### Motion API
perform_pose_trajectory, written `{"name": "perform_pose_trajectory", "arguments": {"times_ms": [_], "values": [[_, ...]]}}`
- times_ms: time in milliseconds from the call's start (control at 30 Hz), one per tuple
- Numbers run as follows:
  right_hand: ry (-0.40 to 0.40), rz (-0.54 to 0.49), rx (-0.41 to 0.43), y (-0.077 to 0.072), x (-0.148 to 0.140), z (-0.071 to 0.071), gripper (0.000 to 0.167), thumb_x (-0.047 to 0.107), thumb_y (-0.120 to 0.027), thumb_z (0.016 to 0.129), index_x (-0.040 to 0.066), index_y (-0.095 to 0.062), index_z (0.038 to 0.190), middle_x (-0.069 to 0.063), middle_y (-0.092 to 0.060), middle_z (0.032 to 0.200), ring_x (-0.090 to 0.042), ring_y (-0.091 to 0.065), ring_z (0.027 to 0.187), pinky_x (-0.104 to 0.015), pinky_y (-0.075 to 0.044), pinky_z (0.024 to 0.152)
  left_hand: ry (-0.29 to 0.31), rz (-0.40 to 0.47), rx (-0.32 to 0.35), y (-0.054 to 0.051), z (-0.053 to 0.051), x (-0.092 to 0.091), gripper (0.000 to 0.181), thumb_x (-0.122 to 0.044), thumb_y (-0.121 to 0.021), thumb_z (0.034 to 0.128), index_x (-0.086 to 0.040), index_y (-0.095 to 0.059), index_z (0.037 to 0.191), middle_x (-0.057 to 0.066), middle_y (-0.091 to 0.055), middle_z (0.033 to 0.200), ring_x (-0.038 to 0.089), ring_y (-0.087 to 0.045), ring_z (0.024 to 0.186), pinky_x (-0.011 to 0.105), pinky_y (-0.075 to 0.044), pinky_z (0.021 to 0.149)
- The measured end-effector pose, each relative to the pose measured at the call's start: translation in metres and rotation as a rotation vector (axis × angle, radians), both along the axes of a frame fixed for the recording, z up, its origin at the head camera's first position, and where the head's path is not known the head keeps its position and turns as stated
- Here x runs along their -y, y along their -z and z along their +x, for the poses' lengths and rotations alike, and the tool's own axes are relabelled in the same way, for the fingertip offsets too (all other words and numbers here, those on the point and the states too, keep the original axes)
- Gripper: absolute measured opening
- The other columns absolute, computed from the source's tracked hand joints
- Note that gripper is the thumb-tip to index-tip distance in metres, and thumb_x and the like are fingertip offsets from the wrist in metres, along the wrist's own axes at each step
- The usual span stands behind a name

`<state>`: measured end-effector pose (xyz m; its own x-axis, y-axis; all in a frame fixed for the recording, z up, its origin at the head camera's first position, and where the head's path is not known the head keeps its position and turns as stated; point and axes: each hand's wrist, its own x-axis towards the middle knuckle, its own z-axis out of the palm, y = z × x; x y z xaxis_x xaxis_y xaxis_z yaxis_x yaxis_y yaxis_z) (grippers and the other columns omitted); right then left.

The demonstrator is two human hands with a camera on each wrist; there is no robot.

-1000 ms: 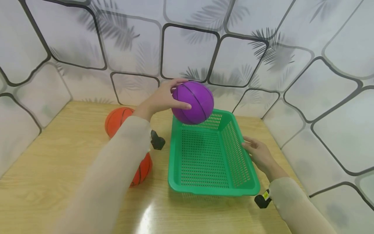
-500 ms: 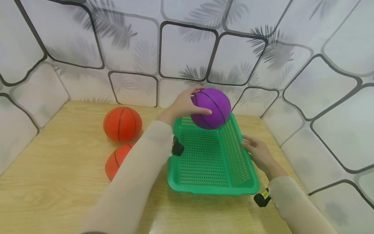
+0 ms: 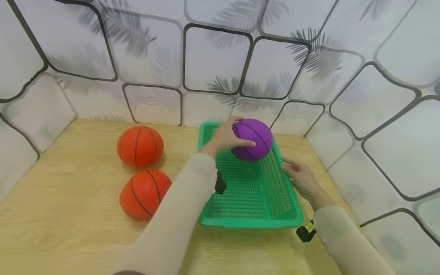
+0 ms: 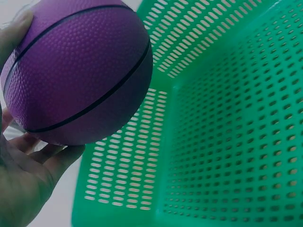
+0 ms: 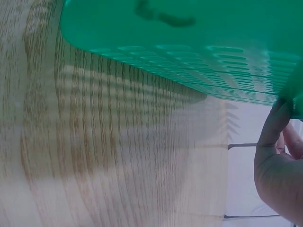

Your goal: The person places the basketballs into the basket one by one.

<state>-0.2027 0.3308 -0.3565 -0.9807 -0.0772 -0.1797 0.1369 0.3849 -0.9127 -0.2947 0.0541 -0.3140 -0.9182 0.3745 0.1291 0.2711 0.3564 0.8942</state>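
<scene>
Head view: the left hand [image 3: 225, 137] is gripping a purple, black-lined ball [image 3: 257, 140] over the green basket [image 3: 249, 224], lower than before; the right hand [image 3: 302, 178] is touching its right rim, any pinch unclear. Only the left wrist view is showing pebbled skin. Two orange balls [image 3: 140, 147] are lying left.

2 arms [image 3: 180, 214] extended. Left hand [image 3: 225, 136] curved, thumb apart, toward surface [image 3: 75, 198] far edge; right hand [image 3: 303, 180], digits bent, near right edge.

Right hand [image 5: 278, 177] against green basket [image 5: 189, 40]
</scene>
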Motion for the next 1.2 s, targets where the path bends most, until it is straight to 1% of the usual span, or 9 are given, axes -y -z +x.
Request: {"name": "perform_pose_trajectory", "arguments": {"times_ms": [133, 233, 367, 467, 567, 667, 800, 1000, 1200], "values": [[0.006, 0.001, 0.007, -0.001, 0.000, 0.001, 0.057, 0.029, -0.049, 0.100, 0.006, -0.029, 0.149, -0.024, -0.036, 0.145, -0.037, -0.040, 0.128, -0.048, -0.035, 0.104, -0.022, 0.001, 0.025, 0.010, 0.001, -0.008, 0.095, -0.038, -0.086, 0.0672, -0.018, -0.035, 0.145, 0.010, -0.048, 0.134, 0.029, -0.049, 0.120, 0.044, -0.046, 0.094], [0.015, -0.002, 0.008, -0.002, 0.000, 0.002, 0.058, 0.030, -0.050, 0.100, 0.007, -0.029, 0.149, -0.024, -0.035, 0.145, -0.037, -0.040, 0.128, -0.046, -0.036, 0.103, -0.021, -0.022, 0.034, 0.016, 0.000, -0.013, 0.096, -0.039, -0.086, 0.0678, -0.015, -0.033, 0.145, 0.012, -0.048, 0.135, 0.029, -0.049, 0.121, 0.044, -0.045, 0.096], [0.020, -0.012, 0.006, -0.003, 0.000, 0.002, 0.058, 0.030, -0.050, 0.100, 0.006, -0.030, 0.149, -0.023, -0.038, 0.143, -0.030, -0.048, 0.122, -0.039, -0.042, 0.099, -0.010, -0.058, 0.042, 0.020, 0.002, -0.019, 0.097, -0.038, -0.085, 0.0684, -0.013, -0.032, 0.146, 0.013, -0.047, 0.136, 0.030, -0.048, 0.122, 0.045, -0.044, 0.097], [0.016, -0.019, 0.004, -0.003, 0.000, 0.003, 0.058, 0.030, -0.050, 0.100, 0.006, -0.030, 0.149, -0.023, -0.040, 0.142, -0.024, -0.053, 0.116, -0.034, -0.046, 0.094, -0.005, -0.069, 0.038, 0.024, 0.003, -0.021, 0.097, -0.037, -0.086, 0.0680, -0.011, -0.033, 0.146, 0.013, -0.047, 0.136, 0.030, -0.048, 0.122, 0.045, -0.044, 0.097], [0.008, -0.030, 0.003, -0.002, -0.001, 0.002, 0.058, 0.029, -0.050, 0.100, 0.006, -0.030, 0.149, -0.023, -0.040, 0.142, -0.019, -0.055, 0.113, -0.031, -0.046, 0.093, 0.001, -0.071, 0.038, 0.029, 0.002, -0.023, 0.097, -0.036, -0.087, 0.0672, -0.010, -0.034, 0.144, 0.013, -0.048, 0.135, 0.029, -0.049, 0.120, 0.044, -0.045, 0.096], [0.002, -0.047, 0.002, -0.001, 0.000, 0.002, 0.058, 0.029, -0.051, 0.100, 0.005, -0.030, 0.148, -0.023, -0.040, 0.142, -0.018, -0.056, 0.112, -0.032, -0.046, 0.093, 0.000, -0.074, 0.048, 0.033, 0.001, -0.022, 0.096, -0.035, -0.087, 0.0665, -0.011, -0.035, 0.144, 0.012, -0.049, 0.133, 0.029, -0.050, 0.118, 0.044, -0.045, 0.095], [-0.005, -0.054, 0.000, -0.001, 0.000, 0.001, 0.057, 0.028, -0.050, 0.100, 0.005, -0.030, 0.148, -0.023, -0.040, 0.142, -0.015, -0.058, 0.109, -0.032, -0.046, 0.093, -0.007, -0.094, 0.048, 0.036, 0.001, -0.021, 0.097, -0.034, -0.088, 0.0664, -0.010, -0.035, 0.144, 0.013, -0.049, 0.133, 0.029, -0.050, 0.119, 0.044, -0.045, 0.096], [-0.004, -0.054, 0.002, 0.000, 0.001, 0.001, 0.057, 0.028, -0.050, 0.100, 0.006, -0.029, 0.149, -0.023, -0.039, 0.143, -0.017, -0.056, 0.111, -0.031, -0.046, 0.093, -0.004, -0.156, 0.059, 0.035, 0.003, -0.021, 0.099, -0.034, -0.087, 0.0669, -0.011, -0.032, 0.146, 0.013, -0.045, 0.136, 0.030, -0.047, 0.122, 0.044, -0.045, 0.096], [0.003, -0.061, 0.006, 0.004, -0.001, -0.001, 0.057, 0.028, -0.050, 0.100, 0.006, -0.030, 0.149, -0.023, -0.038, 0.144, -0.019, -0.055, 0.113, -0.031, -0.047, 0.093, 0.021, -0.140, 0.073, 0.035, 0.003, -0.019, 0.104, -0.031, -0.088, 0.0655, -0.009, -0.028, 0.148, 0.015, -0.044, 0.139, 0.031, -0.046, 0.123, 0.045, -0.043, 0.098]]}}
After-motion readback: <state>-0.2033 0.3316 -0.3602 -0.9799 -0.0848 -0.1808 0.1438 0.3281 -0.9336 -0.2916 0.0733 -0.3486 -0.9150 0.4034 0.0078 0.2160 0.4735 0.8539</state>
